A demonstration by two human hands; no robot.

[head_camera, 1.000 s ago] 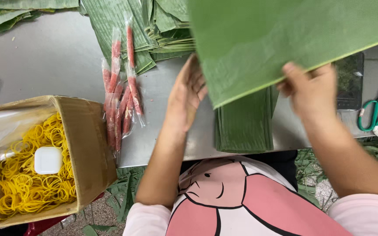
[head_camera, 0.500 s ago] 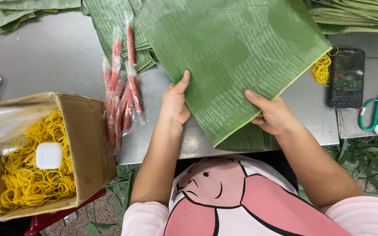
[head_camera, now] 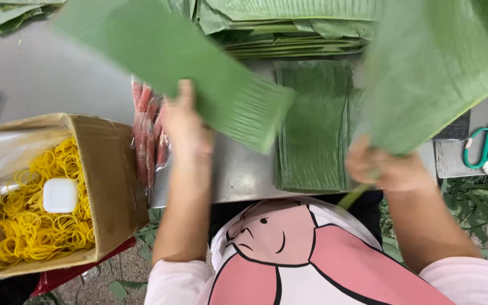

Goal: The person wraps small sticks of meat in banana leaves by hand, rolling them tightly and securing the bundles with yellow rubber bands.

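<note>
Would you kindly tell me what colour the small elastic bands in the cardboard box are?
Yellow; the rubber bands fill the brown cardboard box, seen clearly in the head view.

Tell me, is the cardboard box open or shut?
Open. The box has its top flaps spread, and yellow rubber bands and a white case show inside.

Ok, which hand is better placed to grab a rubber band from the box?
Probably the left. The left hand, gripping a leaf strip, hangs beside the cardboard box of yellow rubber bands; the right hand, gripping a wide leaf, is across the table by the scissors.
</note>
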